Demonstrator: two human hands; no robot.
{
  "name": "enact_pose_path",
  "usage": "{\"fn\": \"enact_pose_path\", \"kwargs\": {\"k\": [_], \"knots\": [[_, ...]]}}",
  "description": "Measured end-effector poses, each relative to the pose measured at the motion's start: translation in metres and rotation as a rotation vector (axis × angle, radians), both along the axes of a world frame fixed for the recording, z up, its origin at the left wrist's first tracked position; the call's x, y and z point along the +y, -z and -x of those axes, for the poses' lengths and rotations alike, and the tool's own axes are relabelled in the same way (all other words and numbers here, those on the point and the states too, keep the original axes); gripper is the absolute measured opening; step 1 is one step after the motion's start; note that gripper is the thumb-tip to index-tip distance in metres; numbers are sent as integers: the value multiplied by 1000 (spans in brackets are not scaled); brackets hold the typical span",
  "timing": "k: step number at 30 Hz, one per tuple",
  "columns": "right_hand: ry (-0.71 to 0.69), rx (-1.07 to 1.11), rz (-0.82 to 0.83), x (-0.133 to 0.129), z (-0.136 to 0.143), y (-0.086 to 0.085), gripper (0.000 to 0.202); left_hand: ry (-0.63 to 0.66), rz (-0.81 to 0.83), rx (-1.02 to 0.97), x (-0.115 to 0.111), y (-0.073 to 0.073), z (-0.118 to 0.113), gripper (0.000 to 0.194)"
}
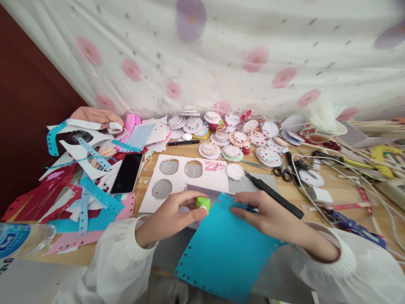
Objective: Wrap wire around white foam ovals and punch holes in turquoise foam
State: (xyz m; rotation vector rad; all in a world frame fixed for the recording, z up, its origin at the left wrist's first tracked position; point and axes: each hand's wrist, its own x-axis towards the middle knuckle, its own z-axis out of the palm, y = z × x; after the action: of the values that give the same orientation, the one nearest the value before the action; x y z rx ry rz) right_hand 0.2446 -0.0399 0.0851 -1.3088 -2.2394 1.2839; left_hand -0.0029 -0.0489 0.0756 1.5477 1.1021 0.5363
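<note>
Between the thumb and fingers of my left hand [174, 215] is a small green paper punch [202, 202] with a white part toward the thumb. My right hand [262, 211] pinches the upper edge of a bright blue sheet of paper [230, 253]. Rows of small holes run along the sheet's edges. The punch is close to the sheet's upper left corner; whether they touch I cannot tell. Behind the hands lies a white sheet [202, 175] with round cut-outs and red scribbles, and a pale box-like thing [202, 191] is partly hidden by my fingers.
Paper scraps and punched strips [101, 194] crowd the left side around a phone [126, 173]. A plastic bottle [28, 236] lies at far left. Layered paper discs [232, 152] line the back. A black knife-like tool [275, 196], scissors [282, 173] and white cables [303, 192] are on the right.
</note>
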Motion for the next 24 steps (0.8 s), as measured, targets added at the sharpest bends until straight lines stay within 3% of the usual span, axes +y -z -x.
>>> {"fn": "enact_pose_path", "kwargs": {"k": [10, 16, 24], "knots": [[-13, -17, -20, 0, 1, -4, 24, 5, 0, -19, -2, -5, 3, 38], [-41, -26, -24, -1, 6, -4, 22, 8, -77, 107, -4, -8, -2, 39], [-65, -20, -98, -4, 14, -3, 19, -35, -109, 124, -7, -2, -10, 41]]}}
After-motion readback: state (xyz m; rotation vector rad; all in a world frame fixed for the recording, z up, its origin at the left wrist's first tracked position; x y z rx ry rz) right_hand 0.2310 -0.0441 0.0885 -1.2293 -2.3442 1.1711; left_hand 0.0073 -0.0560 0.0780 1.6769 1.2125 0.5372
